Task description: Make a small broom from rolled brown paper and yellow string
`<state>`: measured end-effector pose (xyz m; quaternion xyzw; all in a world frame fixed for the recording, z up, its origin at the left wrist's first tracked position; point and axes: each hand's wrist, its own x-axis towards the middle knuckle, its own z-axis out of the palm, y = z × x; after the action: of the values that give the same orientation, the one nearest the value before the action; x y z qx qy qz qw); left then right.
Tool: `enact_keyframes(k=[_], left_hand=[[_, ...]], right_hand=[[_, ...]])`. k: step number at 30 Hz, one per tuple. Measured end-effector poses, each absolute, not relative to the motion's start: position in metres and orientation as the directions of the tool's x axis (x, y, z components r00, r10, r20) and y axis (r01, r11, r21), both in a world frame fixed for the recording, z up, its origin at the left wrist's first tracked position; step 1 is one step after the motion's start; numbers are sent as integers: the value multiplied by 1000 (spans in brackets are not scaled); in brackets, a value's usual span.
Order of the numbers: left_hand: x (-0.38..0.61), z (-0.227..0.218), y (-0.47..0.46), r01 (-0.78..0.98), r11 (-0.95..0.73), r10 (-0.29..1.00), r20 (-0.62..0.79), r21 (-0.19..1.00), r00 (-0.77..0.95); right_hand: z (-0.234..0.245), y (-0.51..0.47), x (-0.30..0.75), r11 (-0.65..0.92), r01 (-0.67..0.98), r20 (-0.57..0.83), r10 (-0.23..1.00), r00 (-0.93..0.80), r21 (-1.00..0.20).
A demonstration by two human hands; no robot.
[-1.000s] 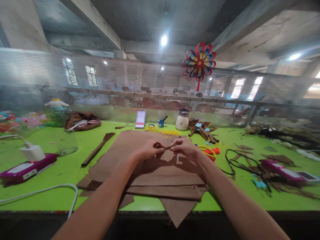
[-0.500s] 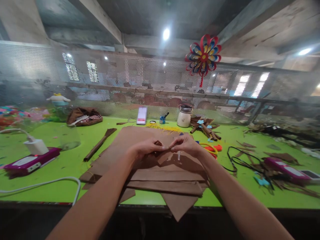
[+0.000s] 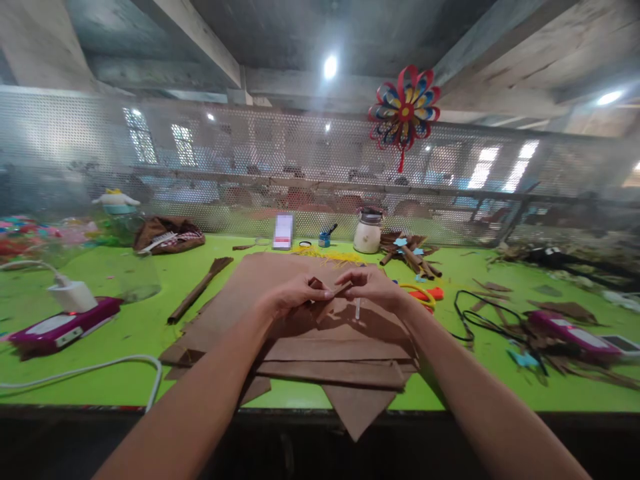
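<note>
My left hand (image 3: pixel 295 295) and my right hand (image 3: pixel 373 288) meet above a stack of brown paper sheets (image 3: pixel 325 347) on the green table (image 3: pixel 130 327). Both pinch a small brown paper piece (image 3: pixel 330 299) held between their fingertips; my left thumb and fingers close on its left end, my right fingers on its right end. A thin pale stick (image 3: pixel 357 309) hangs down from under my right hand. The paper piece sits a little above the sheets.
A rolled brown paper stick (image 3: pixel 197 290) lies left of the sheets. Scissors with orange and yellow handles (image 3: pixel 423 295), a black cord (image 3: pixel 475 323), a jar (image 3: pixel 367 235), a pink device with charger (image 3: pixel 65 320), a white cable (image 3: pixel 100 370). Mesh fence behind.
The two hands drew closer together and dropped slightly toward the sheets, and the paper piece between them looks shorter and more folded. The view tilted a little.
</note>
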<state>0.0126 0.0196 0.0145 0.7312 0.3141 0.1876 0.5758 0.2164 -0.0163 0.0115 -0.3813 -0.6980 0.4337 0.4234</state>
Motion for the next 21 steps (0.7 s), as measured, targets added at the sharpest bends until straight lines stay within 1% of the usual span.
enact_keyframes(k=[3,5,7,10,14,21], left_hand=[[13,14,20,230,-171,700,-46,958,713],[13,15,19,206,-175,723,-16,963,690],[15,16,18,192,-192,727,8,962,686],[18,19,17,187,-236,717,41,954,696],[20,14,22,176,-272,704,71,946,707],[23,4,34,193,-394,720,171,899,673]], right_hand=[[16,-21,217,268,112,203,894,-399,-957],[17,-23,216,220,142,140,892,-429,-965],[14,-22,215,207,195,112,905,-411,-959],[8,-18,214,265,247,173,925,-339,-932],[6,-15,215,350,224,274,911,-308,-910],[5,-11,213,424,225,359,891,-278,-877]])
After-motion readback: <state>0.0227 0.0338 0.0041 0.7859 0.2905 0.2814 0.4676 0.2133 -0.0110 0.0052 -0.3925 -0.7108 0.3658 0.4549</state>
